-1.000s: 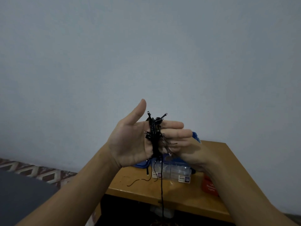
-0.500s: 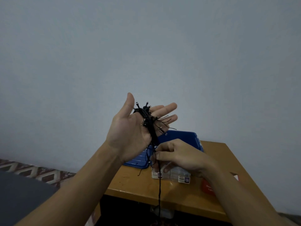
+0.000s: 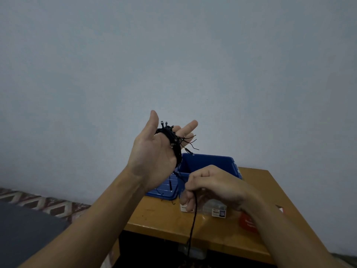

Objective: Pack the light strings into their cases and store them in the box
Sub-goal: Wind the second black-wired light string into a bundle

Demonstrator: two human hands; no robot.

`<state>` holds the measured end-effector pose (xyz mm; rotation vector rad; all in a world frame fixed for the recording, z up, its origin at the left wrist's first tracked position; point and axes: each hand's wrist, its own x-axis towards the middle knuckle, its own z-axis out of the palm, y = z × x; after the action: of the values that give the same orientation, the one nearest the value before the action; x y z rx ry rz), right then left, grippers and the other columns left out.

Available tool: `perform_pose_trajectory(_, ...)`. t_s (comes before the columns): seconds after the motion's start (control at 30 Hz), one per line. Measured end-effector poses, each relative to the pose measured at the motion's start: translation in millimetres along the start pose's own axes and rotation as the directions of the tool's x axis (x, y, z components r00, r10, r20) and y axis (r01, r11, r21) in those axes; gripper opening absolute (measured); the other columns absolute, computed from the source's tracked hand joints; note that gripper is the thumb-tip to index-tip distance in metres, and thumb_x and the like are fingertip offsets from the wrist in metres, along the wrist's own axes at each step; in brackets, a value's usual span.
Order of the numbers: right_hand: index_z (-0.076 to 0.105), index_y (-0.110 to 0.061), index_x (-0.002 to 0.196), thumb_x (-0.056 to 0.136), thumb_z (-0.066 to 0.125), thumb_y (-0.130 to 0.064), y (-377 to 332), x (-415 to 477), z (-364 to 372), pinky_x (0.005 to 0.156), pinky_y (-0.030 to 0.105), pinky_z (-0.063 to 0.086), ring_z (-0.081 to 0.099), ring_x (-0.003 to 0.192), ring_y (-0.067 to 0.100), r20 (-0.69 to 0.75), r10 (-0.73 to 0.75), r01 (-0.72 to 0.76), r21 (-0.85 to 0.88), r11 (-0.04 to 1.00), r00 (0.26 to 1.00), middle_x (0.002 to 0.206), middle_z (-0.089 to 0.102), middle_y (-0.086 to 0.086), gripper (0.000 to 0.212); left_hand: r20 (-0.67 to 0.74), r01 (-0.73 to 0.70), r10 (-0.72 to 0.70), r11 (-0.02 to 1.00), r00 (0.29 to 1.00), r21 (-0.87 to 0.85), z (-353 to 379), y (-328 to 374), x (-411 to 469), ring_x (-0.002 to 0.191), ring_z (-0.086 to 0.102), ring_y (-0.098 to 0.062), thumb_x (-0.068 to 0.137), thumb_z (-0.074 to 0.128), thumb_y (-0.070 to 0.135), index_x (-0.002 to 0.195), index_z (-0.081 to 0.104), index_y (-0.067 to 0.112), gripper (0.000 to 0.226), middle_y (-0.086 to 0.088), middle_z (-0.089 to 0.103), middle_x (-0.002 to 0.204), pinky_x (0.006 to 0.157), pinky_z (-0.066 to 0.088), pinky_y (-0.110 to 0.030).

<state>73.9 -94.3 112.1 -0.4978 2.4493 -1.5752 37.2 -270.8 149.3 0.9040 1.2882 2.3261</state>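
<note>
You look to be at the winding step. The string (image 3: 174, 144) sits as a black coil round the fingers of your left hand (image 3: 152, 157), which is raised at the middle of the frame, palm toward you, thumb up and fingers straight. Small bulbs and wire ends stick out of the coil.

Your right hand (image 3: 214, 186), lower and right of centre, has its fingers curled and pinches the free strand (image 3: 193, 215). From there the strand drops past the front edge of the table (image 3: 160, 219) and out of sight at the bottom of the frame, so how much is left to wind cannot be told.

The next move, I judge, calls for bringing that strand up and over the left fingers under light tension, so the bundle stays compact enough for a case. The clear cases (image 3: 218, 209) lie on the table, partly hidden by your right hand, just in front of the blue box (image 3: 208, 161), which appears open.
</note>
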Motion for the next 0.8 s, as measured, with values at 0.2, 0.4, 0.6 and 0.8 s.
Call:
perform_pose_trajectory(0.2, 0.061, -0.011, 0.069, 0.102, 0.055, -0.019, -4.5, -1.6, 3.4, 0.058, 0.031, 0.051, 0.057, 0.049, 0.022, -0.025, -0.005, 0.006, 0.030, 1.000, 1.000, 0.070, 0.068, 0.015, 0.035, -0.034, 0.026, -0.023, 0.995, 0.999, 0.100, 5.1, 0.6, -1.9, 0.149, 0.030, -0.018, 0.087, 0.021, 0.074, 0.130, 0.051, 0.015, 0.079, 0.002, 0.050, 0.151, 0.126, 0.002, -0.048)
perform_pose_trajectory(0.4, 0.056, -0.015, 0.054, 0.097, 0.061, -0.021, -6.8, -1.1, 0.3, 0.048, 0.029, 0.042, 0.046, 0.039, 0.019, -0.213, -0.114, 0.132, 0.075, 0.988, 0.970, 0.055, 0.059, 0.010, 0.044, -0.053, 0.162, -0.155, 0.963, 0.987, 0.215, 2.7, -0.9, -1.6, 0.149, 0.029, -0.014, 0.087, 0.010, 0.079, 0.126, 0.045, 0.008, 0.087, 0.009, 0.052, 0.148, 0.126, 0.002, -0.050)
perform_pose_trajectory(0.6, 0.057, -0.019, 0.047, 0.094, 0.063, -0.012, -9.1, -2.6, -2.4, 0.044, 0.026, 0.040, 0.043, 0.035, 0.017, -0.294, -0.173, 0.217, 0.124, 0.968, 0.940, 0.049, 0.055, 0.008, 0.048, -0.112, 0.252, -0.229, 0.924, 0.967, 0.286, 4.9, 0.5, -1.4, 0.152, 0.022, -0.017, 0.086, 0.007, 0.081, 0.153, 0.020, 0.012, 0.097, 0.007, 0.043, 0.156, 0.126, -0.001, -0.051)
perform_pose_trajectory(0.8, 0.052, -0.021, 0.051, 0.095, 0.065, -0.018, -10.6, -1.6, -6.0, 0.049, 0.032, 0.032, 0.032, 0.032, 0.012, -0.327, -0.206, 0.267, 0.152, 0.952, 0.922, 0.043, 0.044, 0.002, 0.046, -0.141, 0.299, -0.265, 0.888, 0.954, 0.350, 3.5, -1.2, 1.4, 0.155, 0.007, -0.014, 0.085, 0.009, 0.081, 0.160, 0.006, 0.016, 0.099, 0.007, 0.031, 0.162, 0.124, -0.003, -0.043)
